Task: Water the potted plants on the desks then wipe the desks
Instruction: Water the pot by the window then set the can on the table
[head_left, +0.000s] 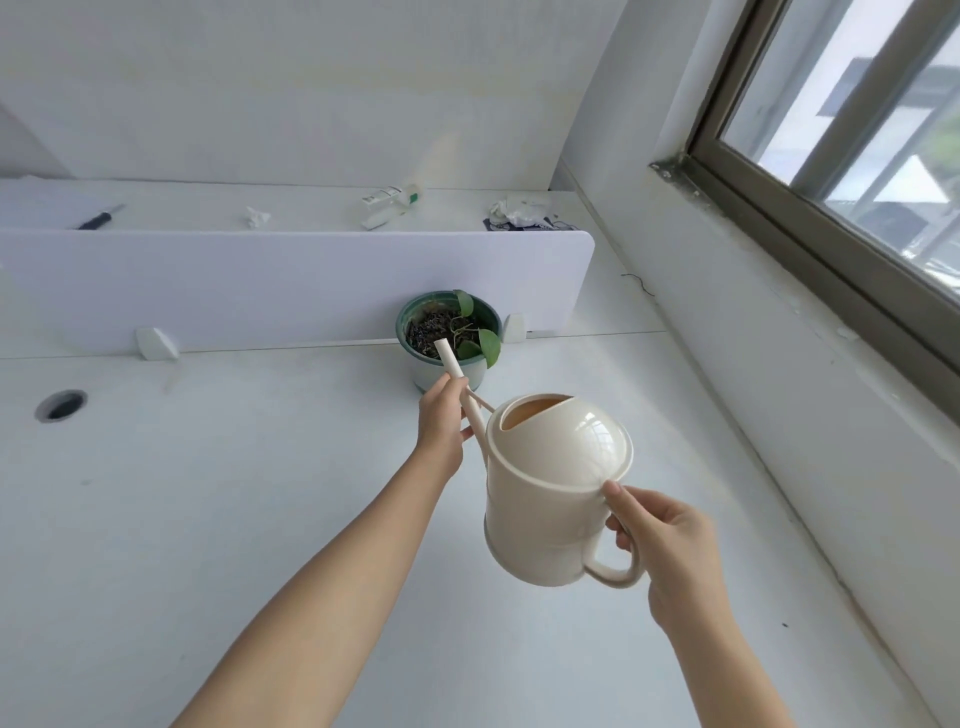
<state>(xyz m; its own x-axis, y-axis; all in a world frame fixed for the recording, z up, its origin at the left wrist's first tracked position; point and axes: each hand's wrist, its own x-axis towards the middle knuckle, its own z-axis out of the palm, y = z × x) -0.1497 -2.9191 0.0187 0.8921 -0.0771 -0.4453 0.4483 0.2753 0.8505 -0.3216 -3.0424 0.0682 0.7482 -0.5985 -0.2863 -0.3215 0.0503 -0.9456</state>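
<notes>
Glossy cream plastic watering can (550, 499) tilted toward a round green plastic pot (450, 340).
Right hand (670, 551) grips its looped handle; left hand (441, 423) pinches the slim straight spout (453, 364) over dark crumbly soil.

The can (550, 499) I hold is plain cream. The pot (441, 371) is dark green at the rim, with dark soil and green leaves (488, 345). The table (208, 493) and divider (260, 280) are white.
</notes>
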